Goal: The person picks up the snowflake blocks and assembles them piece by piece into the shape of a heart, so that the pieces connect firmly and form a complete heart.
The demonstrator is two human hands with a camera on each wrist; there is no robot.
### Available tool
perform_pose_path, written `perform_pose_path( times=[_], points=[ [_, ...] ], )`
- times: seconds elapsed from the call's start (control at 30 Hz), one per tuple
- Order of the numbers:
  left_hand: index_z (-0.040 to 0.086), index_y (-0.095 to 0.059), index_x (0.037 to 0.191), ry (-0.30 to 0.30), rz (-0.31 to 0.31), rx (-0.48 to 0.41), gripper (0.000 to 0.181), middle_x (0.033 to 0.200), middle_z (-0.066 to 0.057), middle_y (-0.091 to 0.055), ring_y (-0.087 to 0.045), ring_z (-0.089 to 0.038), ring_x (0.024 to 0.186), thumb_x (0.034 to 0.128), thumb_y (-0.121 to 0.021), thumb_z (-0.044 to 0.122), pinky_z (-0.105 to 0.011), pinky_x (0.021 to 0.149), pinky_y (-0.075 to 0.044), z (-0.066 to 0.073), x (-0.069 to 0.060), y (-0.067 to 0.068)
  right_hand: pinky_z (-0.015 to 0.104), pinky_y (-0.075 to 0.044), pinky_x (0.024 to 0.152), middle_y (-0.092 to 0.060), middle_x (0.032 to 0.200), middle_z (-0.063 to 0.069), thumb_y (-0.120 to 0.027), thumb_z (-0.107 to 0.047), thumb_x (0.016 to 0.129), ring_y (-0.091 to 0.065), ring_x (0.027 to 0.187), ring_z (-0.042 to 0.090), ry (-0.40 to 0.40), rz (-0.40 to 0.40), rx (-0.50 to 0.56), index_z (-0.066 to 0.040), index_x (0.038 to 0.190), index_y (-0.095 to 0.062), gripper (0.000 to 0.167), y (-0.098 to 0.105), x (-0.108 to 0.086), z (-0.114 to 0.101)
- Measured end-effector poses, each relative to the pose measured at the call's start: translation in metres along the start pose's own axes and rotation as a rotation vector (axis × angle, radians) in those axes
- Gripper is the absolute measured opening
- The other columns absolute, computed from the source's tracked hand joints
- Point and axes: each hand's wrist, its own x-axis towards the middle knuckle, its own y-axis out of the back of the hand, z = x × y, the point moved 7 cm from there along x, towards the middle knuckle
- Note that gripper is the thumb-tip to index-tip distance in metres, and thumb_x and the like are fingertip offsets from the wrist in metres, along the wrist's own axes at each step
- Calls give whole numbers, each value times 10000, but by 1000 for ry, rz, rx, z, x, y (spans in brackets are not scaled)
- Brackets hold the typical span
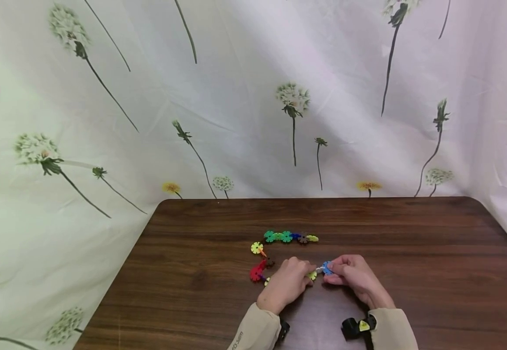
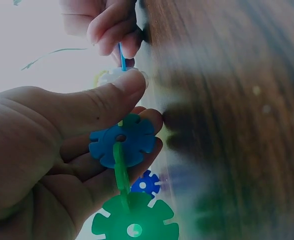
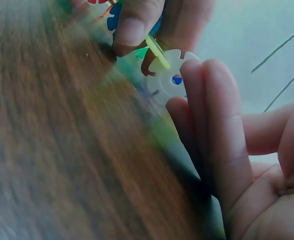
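Notched plastic discs are slotted together in a winding chain. My left hand [image 1: 286, 282] grips the chain by a yellow disc [image 1: 312, 275], close to its right end. In the left wrist view a blue disc [image 2: 132, 150] lies against the left fingers, with a green disc [image 2: 157, 220] linked nearer the camera. Between the hands a white disc [image 3: 159, 90] joins the yellow one. My right hand [image 1: 354, 277] pinches a light blue disc [image 1: 327, 268], which meets the white disc edge-on; the right fingers partly hide that joint.
Farther back on the brown table [image 1: 183, 291] lies a row of green, yellow, blue and brown discs [image 1: 286, 236]. Red discs [image 1: 256, 272] and a yellow disc [image 1: 256, 248] curve left of the left hand. A dandelion-print cloth [image 1: 244, 97] hangs behind the table.
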Motion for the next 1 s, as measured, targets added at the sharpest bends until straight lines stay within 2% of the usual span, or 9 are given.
perform_pose_path(
  times=[0.17,0.33,0.53,0.6,0.77,0.87,1.0],
  points=[
    [128,-740,985,-5,-2,-14,134,821,43,-694,-584,-16,670,855,-723,102,-136,563,-417,0,0,0,221,-578,665,-668,786,91,-535,-8,945,-707,683,132,4,-21,-9,121,967,-540,131,-1,0,-1],
    [133,-715,911,-54,5,-2,57,752,54,-653,-548,-9,627,864,-714,101,-133,558,-395,2,0,0,222,-576,651,-670,768,79,-539,-7,943,-695,671,119,18,-59,-33,109,950,-545,116,-1,-1,-2],
    [163,-713,914,-95,10,35,68,787,76,-674,-594,-11,678,869,-709,113,-117,577,-407,2,-1,2,221,-575,643,-679,759,73,-551,-13,939,-689,668,115,28,-95,-47,110,958,-545,125,-1,0,-2],
    [149,-732,956,-75,1,-7,106,835,68,-702,-606,-2,713,866,-708,97,-115,591,-420,0,-1,1,229,-578,651,-682,767,76,-553,-24,943,-693,676,120,30,-103,-51,112,971,-546,139,-1,1,-1],
    [104,-738,1089,46,-38,-176,242,999,19,-723,-637,-37,893,847,-728,100,-153,711,-495,-9,0,-2,261,-587,673,-682,798,88,-555,-58,950,-707,702,140,21,-119,-41,114,999,-554,179,-1,2,1],
    [91,-735,1091,94,-39,-236,233,986,4,-694,-624,-74,905,868,-717,157,-173,736,-500,-13,0,-3,270,-589,678,-680,816,83,-572,-97,950,-710,714,143,9,-129,-30,104,1013,-567,211,0,2,2],
    [94,-751,1041,121,-9,-257,190,929,6,-674,-613,-75,859,922,-656,209,-180,717,-496,-14,1,-3,272,-589,676,-683,831,73,-589,-163,956,-709,710,138,5,-153,-40,92,1052,-569,273,0,2,1]
  ],
)
